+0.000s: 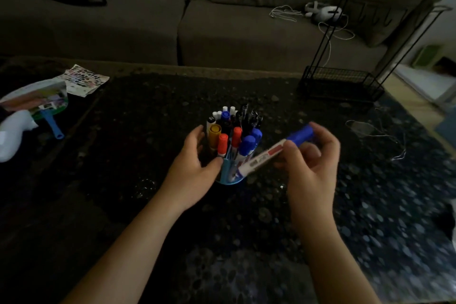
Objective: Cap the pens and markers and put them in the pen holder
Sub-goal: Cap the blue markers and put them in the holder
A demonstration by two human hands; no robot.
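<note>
A blue pen holder (228, 176) stands on the dark table, packed with several capped markers with red, blue, yellow, white and black tops. My left hand (195, 168) curls around the holder's left side, thumb touching its rim. My right hand (309, 163) grips a white marker with a blue cap (269, 154), cap on. The marker lies tilted, cap end up to the right, its lower end against the holder's right side.
A paper fan with a blue handle (37, 103), a printed sheet (84, 79) and a white object (12, 131) lie at the table's left. A black wire rack (345, 81) stands at the back right. Thin cord (380, 136) lies right. A grey sofa (197, 20) stretches behind.
</note>
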